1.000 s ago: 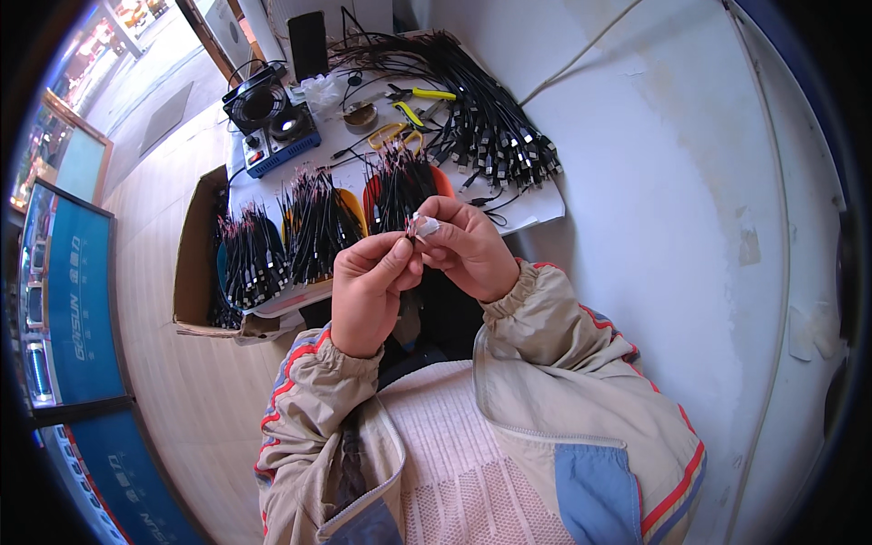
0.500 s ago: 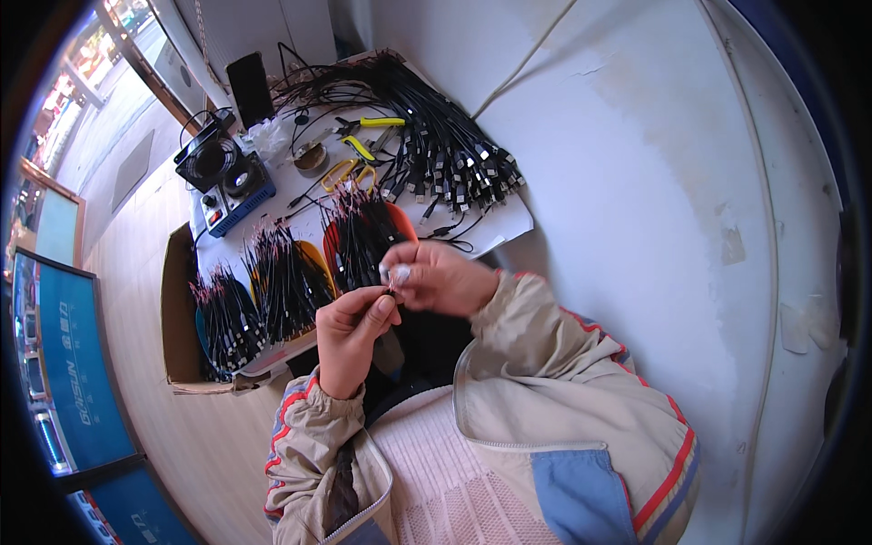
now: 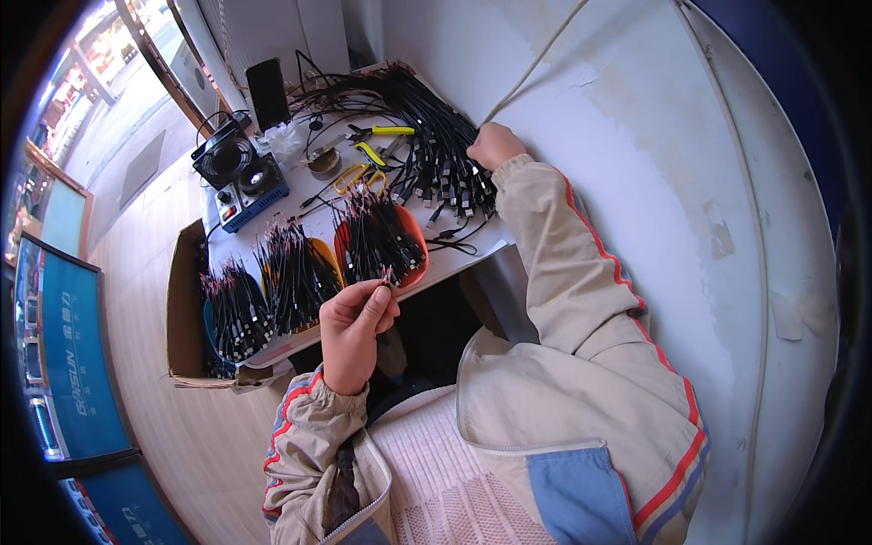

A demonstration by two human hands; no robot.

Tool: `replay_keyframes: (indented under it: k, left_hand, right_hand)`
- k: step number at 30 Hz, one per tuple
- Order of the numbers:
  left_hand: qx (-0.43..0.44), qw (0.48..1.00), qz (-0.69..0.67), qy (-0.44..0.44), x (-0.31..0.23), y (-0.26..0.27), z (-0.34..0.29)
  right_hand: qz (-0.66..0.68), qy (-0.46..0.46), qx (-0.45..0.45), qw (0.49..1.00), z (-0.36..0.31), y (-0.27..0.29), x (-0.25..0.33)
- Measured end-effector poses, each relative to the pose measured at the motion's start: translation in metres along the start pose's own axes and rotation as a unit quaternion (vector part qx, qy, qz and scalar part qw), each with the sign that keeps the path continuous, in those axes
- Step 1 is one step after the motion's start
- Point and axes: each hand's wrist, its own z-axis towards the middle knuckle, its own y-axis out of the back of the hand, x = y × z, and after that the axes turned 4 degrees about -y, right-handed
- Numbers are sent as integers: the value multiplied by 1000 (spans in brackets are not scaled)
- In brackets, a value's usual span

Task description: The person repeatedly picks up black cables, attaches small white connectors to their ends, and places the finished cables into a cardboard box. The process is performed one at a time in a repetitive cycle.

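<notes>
My left hand [image 3: 352, 331] is closed in a pinch on a short black cable [image 3: 388, 280], its thin reddish wire ends poking up past thumb and forefinger; the rest is hidden by the fingers. At the right edge of the table, my right hand [image 3: 496, 147] reaches to a large heap of black USB cables [image 3: 434, 136] with metal plugs. Its fingers curl against the heap, and the fingertips are hidden. An orange-red container [image 3: 420, 250] full of short black cables with stripped ends stands just beyond my left hand.
Two more bundles of short cables stand left, one in a yellow container [image 3: 325, 258], beside a cardboard box [image 3: 185, 309]. Behind lie a blue-based device with a fan [image 3: 238, 186], yellow-handled pliers [image 3: 392, 131], yellow-handled scissors [image 3: 349, 178], a solder spool [image 3: 323, 163] and an upright phone [image 3: 267, 93]. A wall borders the right.
My right hand has left the left hand and moved up and right to the heap of USB cables. My left hand stays in place, still pinching the short cable.
</notes>
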Motion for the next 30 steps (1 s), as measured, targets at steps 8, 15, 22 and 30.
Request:
replay_keyframes:
  k: [8,15,22,30]
  left_hand:
    - [45,989,-86,109,15,-15,26]
    - [64,996,-62,-18,-12,-24,77]
    - [22,977,53,-207,-48,-14,29]
    - [8,991,-21,-131,-27,-2,-16]
  right_hand:
    - [580,70,253,771,-202,-7,18]
    - [242,309,114,912,-286,-93,50]
    - [268,327,304,854,-271,-114,56]
    - [641,207,252,695,-215,10,81]
